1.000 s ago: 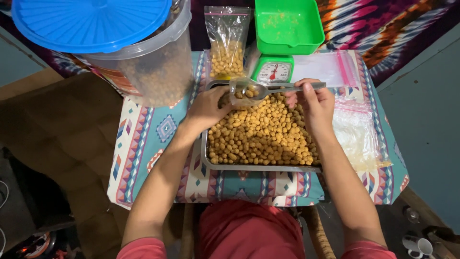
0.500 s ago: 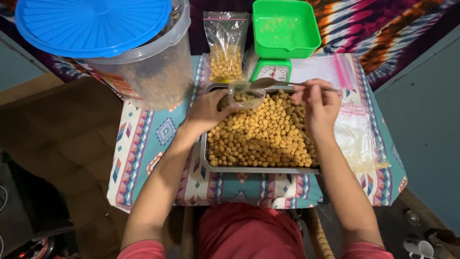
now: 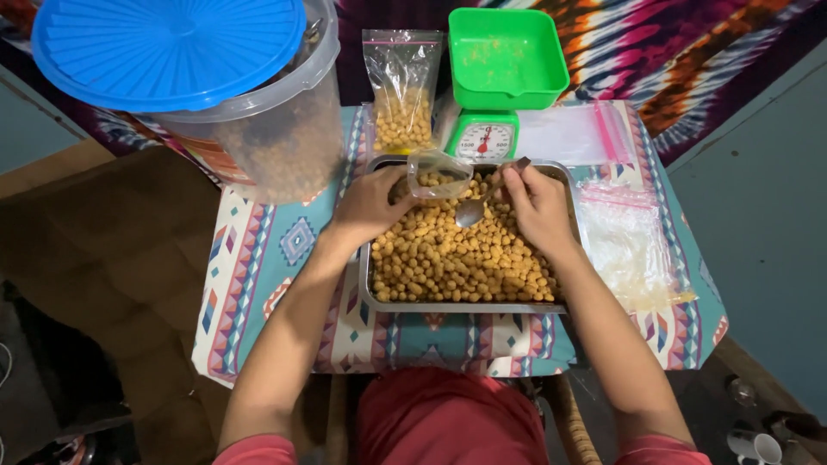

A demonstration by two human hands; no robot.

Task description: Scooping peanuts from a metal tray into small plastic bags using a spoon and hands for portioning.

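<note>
Holding spoon (image 3: 479, 202) in right hand (image 3: 536, 205), bowl pointing down-left, handle up-right.

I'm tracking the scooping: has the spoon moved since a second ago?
Yes. The spoon has dipped from level with the tray's far rim, beside the small bag, toward the snacks, nearer the person.

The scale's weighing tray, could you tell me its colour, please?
Bright green tray, clearest in the head view.

A single head-worn camera looks almost straight down from above the seated person, close over a small table (image 3: 258, 258). It faces away from the lap at the bottom edge, toward the green scale (image 3: 487, 129) at the table's far side.
</note>
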